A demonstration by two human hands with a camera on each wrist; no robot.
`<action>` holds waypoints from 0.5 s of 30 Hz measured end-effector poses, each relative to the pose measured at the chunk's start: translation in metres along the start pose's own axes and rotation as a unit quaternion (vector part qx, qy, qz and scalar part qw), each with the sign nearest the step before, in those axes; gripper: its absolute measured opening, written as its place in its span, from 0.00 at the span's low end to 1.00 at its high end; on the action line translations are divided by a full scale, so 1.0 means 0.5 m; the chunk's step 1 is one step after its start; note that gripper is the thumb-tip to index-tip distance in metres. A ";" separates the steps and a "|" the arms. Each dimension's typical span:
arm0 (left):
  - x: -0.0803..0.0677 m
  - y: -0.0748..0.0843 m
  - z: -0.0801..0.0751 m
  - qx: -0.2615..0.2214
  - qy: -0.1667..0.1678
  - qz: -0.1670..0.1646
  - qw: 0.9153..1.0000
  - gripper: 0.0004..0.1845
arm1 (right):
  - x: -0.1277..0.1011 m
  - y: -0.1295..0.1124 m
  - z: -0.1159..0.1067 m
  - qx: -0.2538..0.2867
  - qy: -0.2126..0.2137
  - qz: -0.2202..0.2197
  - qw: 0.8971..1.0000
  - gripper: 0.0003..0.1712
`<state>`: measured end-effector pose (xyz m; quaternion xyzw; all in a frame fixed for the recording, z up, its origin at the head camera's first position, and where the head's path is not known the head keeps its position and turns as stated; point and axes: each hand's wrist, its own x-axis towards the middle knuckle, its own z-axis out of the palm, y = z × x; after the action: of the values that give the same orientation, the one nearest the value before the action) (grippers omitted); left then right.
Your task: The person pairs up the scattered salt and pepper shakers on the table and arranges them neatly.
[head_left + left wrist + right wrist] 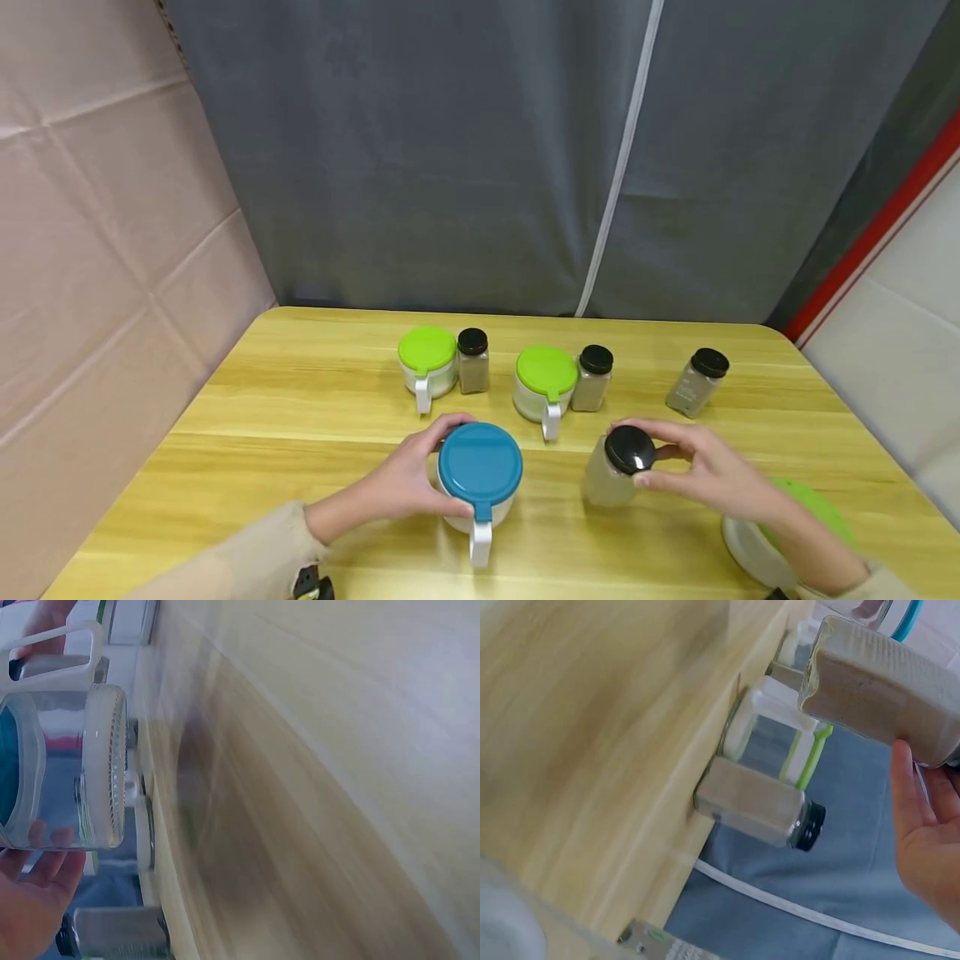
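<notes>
No text, label or number is readable on anything.

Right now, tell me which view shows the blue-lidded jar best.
The head view: the blue-lidded jar shows whole, lid and white handle, with the left hand gripping its side. The left wrist view shows only its clear wall and base, blurred. The right wrist view catches just a sliver.

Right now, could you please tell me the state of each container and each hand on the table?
Blue-lidded jar: lid on, upright, held by the left hand.
Front spice bottle: black cap on, tilted, cap pinched by the right hand.
Two green-lidded jars: lids on, upright.
Three back spice bottles: capped, untouched.
Green-lidded jar at right: partly hidden by the right arm.
</notes>
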<state>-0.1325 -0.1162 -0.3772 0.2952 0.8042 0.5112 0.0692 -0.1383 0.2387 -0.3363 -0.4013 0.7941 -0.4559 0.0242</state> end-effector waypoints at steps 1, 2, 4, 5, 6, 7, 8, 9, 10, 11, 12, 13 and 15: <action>-0.003 -0.004 -0.005 0.002 0.004 -0.002 1.000 0.46 | 0.000 0.002 0.003 0.003 -0.001 0.001 1.000 0.28; -0.007 -0.008 -0.009 0.003 0.007 -0.003 1.000 0.46 | 0.001 0.005 0.007 0.004 0.000 -0.002 1.000 0.28; -0.013 -0.017 -0.018 0.005 0.012 -0.005 1.000 0.46 | 0.003 0.009 0.014 0.013 0.000 -0.002 1.000 0.28; -0.016 -0.021 -0.022 0.007 0.015 -0.003 1.000 0.46 | 0.004 0.011 0.018 0.016 0.002 0.001 1.000 0.28; -0.018 -0.025 -0.027 0.009 0.018 0.001 1.000 0.46 | 0.004 0.012 0.022 0.019 0.003 0.003 1.000 0.28; -0.021 -0.028 -0.032 0.010 0.021 0.003 1.000 0.46 | 0.005 0.014 0.026 0.021 0.004 0.004 1.000 0.28; -0.023 -0.031 -0.037 0.011 0.024 0.006 1.000 0.45 | 0.007 0.015 0.030 0.024 0.006 0.005 1.000 0.28; -0.026 -0.034 -0.042 0.015 0.026 0.008 1.000 0.45 | 0.007 0.017 0.033 0.027 0.008 0.007 1.000 0.27; -0.029 -0.037 -0.047 0.021 0.028 0.011 0.999 0.45 | 0.009 0.018 0.037 0.028 0.010 0.006 1.000 0.27; -0.031 -0.039 -0.052 0.025 0.031 0.014 0.999 0.46 | 0.010 0.020 0.041 0.030 0.010 0.003 1.000 0.27; -0.034 -0.041 -0.057 0.027 0.033 0.015 0.999 0.46 | 0.012 0.022 0.045 0.031 0.010 0.000 0.999 0.27; -0.037 -0.043 -0.062 0.027 0.036 0.013 0.999 0.46 | 0.014 0.024 0.049 0.032 0.010 -0.005 0.999 0.28; -0.042 -0.047 -0.070 0.028 0.040 0.016 0.999 0.47 | 0.018 0.026 0.056 0.035 0.009 -0.009 0.999 0.28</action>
<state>-0.1393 -0.1618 -0.3850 0.2896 0.8153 0.5010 0.0206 -0.1412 0.2164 -0.3595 -0.4026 0.7742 -0.4877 0.0269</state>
